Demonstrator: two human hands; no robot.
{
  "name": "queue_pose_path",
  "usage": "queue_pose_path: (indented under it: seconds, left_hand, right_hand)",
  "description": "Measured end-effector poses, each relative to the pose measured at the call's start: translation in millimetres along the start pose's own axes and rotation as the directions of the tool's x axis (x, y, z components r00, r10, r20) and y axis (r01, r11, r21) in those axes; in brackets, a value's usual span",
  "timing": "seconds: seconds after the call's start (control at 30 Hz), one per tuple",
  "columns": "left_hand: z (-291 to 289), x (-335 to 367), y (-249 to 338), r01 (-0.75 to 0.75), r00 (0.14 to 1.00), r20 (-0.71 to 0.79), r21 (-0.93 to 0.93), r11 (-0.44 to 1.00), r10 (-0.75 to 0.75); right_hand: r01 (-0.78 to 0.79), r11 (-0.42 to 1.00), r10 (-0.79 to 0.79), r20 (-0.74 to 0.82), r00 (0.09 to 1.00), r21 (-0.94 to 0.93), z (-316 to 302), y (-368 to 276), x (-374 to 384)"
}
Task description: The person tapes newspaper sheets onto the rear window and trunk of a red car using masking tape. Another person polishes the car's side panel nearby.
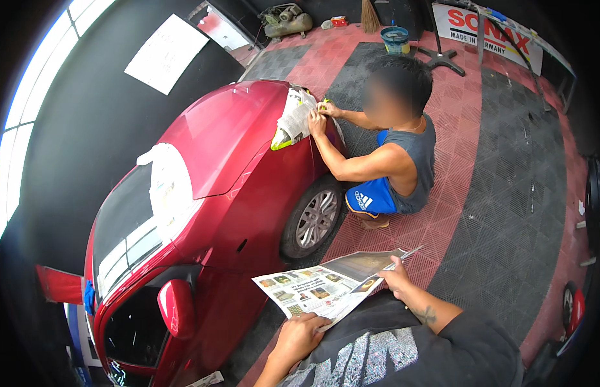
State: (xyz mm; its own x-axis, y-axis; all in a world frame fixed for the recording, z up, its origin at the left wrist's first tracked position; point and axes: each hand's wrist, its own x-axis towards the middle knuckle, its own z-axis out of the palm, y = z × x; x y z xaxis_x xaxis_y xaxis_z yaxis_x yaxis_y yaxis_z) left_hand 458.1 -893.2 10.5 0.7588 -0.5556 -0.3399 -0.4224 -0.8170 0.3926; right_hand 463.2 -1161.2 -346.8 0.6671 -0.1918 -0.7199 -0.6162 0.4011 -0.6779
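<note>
- We hold a folded sheet of newspaper [326, 287] flat in front of us, above the floor and just beside the right flank of the red car [229, 161].
- Our left hand [300, 338] grips the paper's near edge at its lower corner, fingers curled over the top and the thumb hidden beneath, so it pinches the sheet.
- Our right hand [395, 276] rests on the paper's far right end, fingers closed on the edge; we cannot tell how the thumb lies.
- Both forearms come up from the lower edge, over our dark printed shirt [377, 355].
- The red car fills the left half of the view, nose pointing away from us, its side mirror [176, 308] close to our left hand and its front wheel [313, 220] just beyond the paper.
- A patch of paper [170, 187] covers part of the windscreen.
- Another person [393, 148] in a grey sleeveless top and blue shorts squats beside the front wheel.
- That person's two hands [319, 116] press newspaper masking [293, 119], edged with yellow tape, over the headlight.
- The floor [506, 213] is made of red and grey grid tiles.
- Far off by the wall stand a blue bucket [395, 39], a broom [370, 18] and a small compressor [286, 20].
- A white sheet [166, 53] hangs on the dark wall to the left.
</note>
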Motion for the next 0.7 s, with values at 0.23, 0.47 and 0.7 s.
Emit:
queue_pose_path:
  seconds: [0.23,0.47,0.7]
  left_hand:
    - [4.0,-1.5,2.0,0.068,0.996,-0.048,-0.064,0.996,-0.071]
    - [5.7,0.5,-0.7,0.063,0.994,-0.079,-0.088,0.994,-0.07]
    - [5.5,5.1,-0.9,0.085,0.989,-0.114,-0.086,0.993,-0.094]
  right_hand:
    - [-0.01,0.995,0.015,0.054,0.998,-0.096,5.1,-24.0,-2.2]
    - [-0.076,0.986,0.088,0.072,0.994,-0.151,3.9,-56.2,-17.8]
    - [-0.068,0.984,0.084,0.088,0.993,-0.164,5.5,-56.7,-12.7]
